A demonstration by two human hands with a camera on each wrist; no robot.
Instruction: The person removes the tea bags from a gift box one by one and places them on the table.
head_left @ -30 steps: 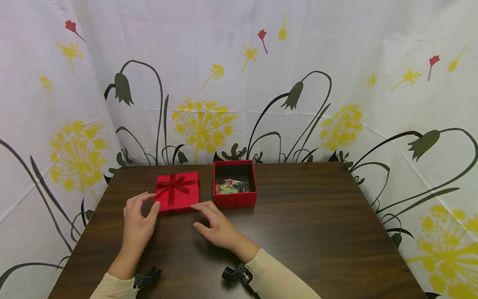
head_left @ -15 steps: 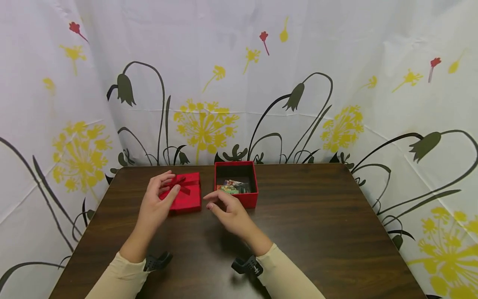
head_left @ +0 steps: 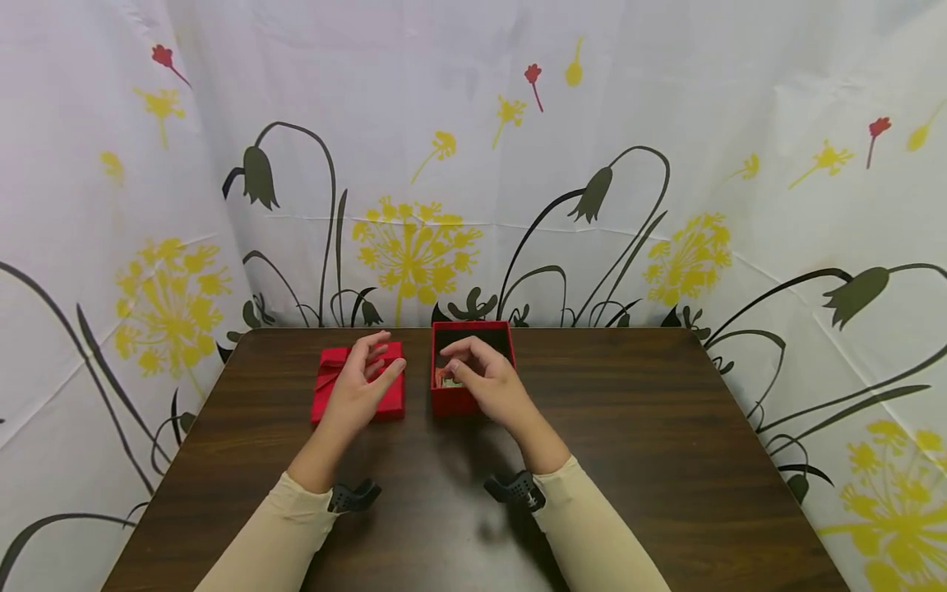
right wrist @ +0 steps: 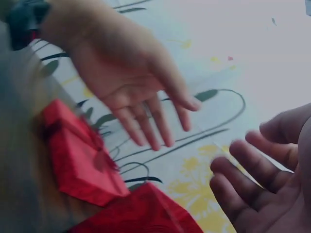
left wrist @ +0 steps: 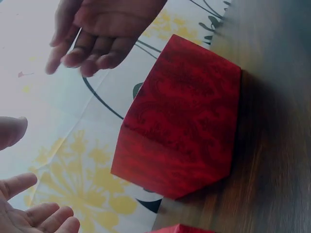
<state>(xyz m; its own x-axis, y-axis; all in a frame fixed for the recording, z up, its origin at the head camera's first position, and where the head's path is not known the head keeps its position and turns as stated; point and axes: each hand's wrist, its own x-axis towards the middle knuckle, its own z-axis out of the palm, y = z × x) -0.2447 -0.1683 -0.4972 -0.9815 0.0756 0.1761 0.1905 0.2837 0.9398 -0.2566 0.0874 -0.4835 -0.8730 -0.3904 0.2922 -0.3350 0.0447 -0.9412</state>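
Observation:
In the head view my left hand [head_left: 358,390] is raised over the red gift-box lid [head_left: 325,404], fingers loosely spread and holding nothing. The lid lies flat on the table and has a dark red ribbon bow [right wrist: 104,158], which shows in the right wrist view. My right hand [head_left: 494,385] hovers over the front of the red box base [head_left: 453,403], its fingers bent loosely with nothing between them. Inside the uncovered box lie small colourful printed pieces [head_left: 447,380], mostly hidden behind that hand. The left wrist view shows the box's patterned side [left wrist: 184,107], with both hands apart from it.
Both things stand near the back edge of a dark wooden table [head_left: 629,444]. Behind it hangs a white curtain [head_left: 459,99] printed with flowers. Each wrist wears a black strap mount, such as the right wrist strap [head_left: 518,491].
Both hands have moved right and a little farther back: the left from the lid's left side to over it, the right from the lid's front corner to over the box. Lid and box stay put.

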